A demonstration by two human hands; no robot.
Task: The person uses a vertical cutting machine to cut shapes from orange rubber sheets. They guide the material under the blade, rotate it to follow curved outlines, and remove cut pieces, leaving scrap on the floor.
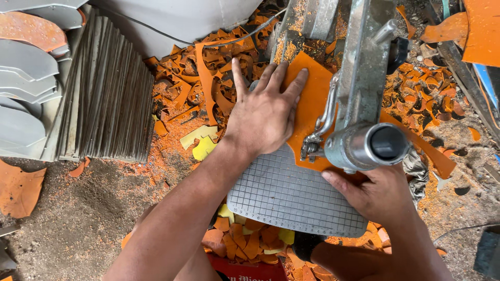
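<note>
The left hand [265, 112] is pressing flat, fingers spread apart, on the orange sheet [312, 104] lying over the gridded plate [286, 198]. The right hand [377, 195] is gripping the sheet's near edge, fingers curled under the metal saw arm [364, 78]. Orange scraps [208, 83] are crowding every side, and stacked grey sheets [104, 88] are standing well apart at left.

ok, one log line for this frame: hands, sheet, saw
left hand flat on orange sheet | right hand at sheet's near edge | sheet on gridded saw table | saw arm over sheet
</note>
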